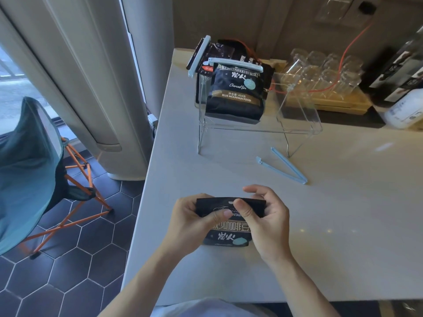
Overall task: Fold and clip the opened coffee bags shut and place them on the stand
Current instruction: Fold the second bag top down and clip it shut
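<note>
A black coffee bag (229, 234) stands on the white counter near me. My left hand (192, 221) and my right hand (265, 221) both pinch its top, which is folded over, thumbs on the front. An open light-blue clip (283, 169) lies on the counter beyond my right hand. On the clear acrylic stand (297, 124) further back sits a black coffee bag (234, 94) closed with a light-blue clip (238, 65). Behind it a second clipped bag (219, 50) carries its own clip (198, 54).
The counter (343, 225) ends at its left edge, with dark hexagon floor tiles and a teal folding chair (29, 168) below. A tray of clear glasses (325, 76) and dark bottles (398, 72) stand at the back right. An orange cable (343, 58) runs behind the stand.
</note>
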